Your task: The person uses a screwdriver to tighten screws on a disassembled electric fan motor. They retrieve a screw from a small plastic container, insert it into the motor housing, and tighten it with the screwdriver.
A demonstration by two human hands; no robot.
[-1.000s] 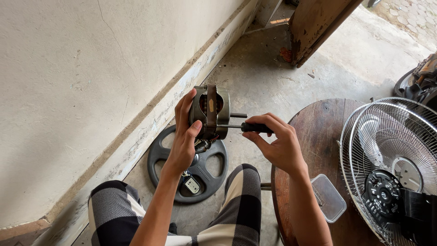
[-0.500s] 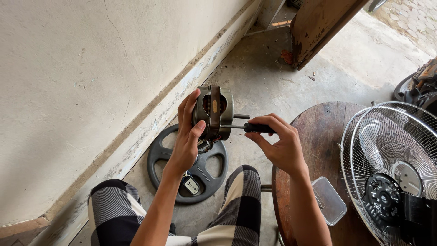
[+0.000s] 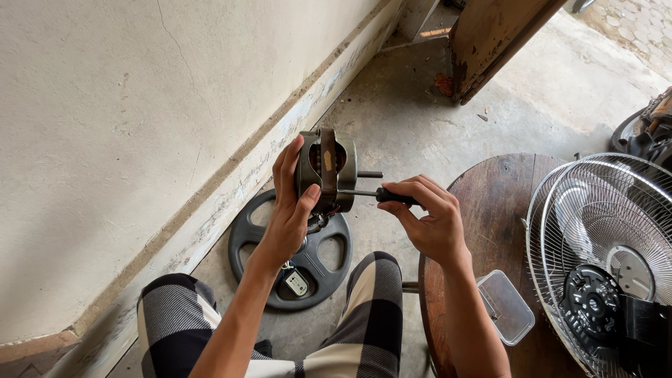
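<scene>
My left hand (image 3: 290,217) grips a grey metal fan motor (image 3: 327,168), held up in front of me with its shaft pointing right. My right hand (image 3: 430,220) holds a black-handled screwdriver (image 3: 381,194). Its thin blade points left and its tip meets the motor's housing. Both hands hover above my knees, which are in black-and-white checked trousers (image 3: 364,315).
A round black fan base (image 3: 294,252) with a small white part lies on the concrete floor below the motor. A round wooden table (image 3: 490,210) on my right carries a wire fan guard (image 3: 605,245) and a clear plastic box (image 3: 505,306). A plastered wall runs along the left.
None apart from a slight shift of the view; both hands keep the same hold on the motor and screwdriver.
</scene>
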